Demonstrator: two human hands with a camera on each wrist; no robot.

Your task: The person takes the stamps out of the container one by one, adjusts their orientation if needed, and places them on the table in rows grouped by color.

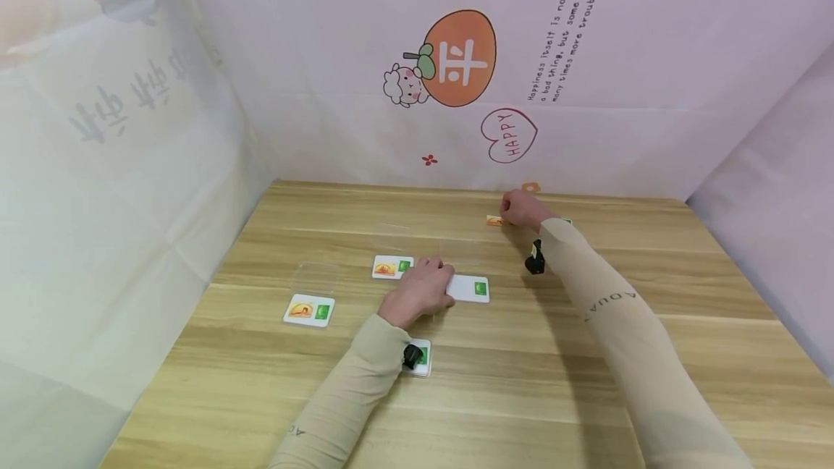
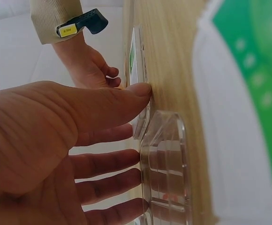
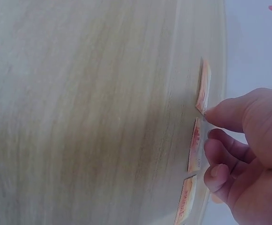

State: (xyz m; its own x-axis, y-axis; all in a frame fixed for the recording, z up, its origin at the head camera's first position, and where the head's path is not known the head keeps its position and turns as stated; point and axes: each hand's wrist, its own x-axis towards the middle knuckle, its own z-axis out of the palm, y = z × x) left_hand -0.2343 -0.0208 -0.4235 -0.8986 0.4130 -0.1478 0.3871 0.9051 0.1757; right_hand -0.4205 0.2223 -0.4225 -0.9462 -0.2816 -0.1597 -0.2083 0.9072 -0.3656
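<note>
Slips of thin orange print lie in a row near the far edge of the bench, just beside the fingertips of the right hand; its fingers are bent, thumb and forefinger slightly apart, the thumb at the end of one slip. Fingers spread apart, the left hand rests at the left end of a white card with a green patch. From the head only one slip shows plainly; the right wrist view shows three. The left wrist view alone reveals the card's clear plastic edge under the thumb, and the lower fingertips against a clear, ridged plastic box with bevelled corners. The bench has streaky wood grain; the wall cloth behind is pale and printed.
</note>
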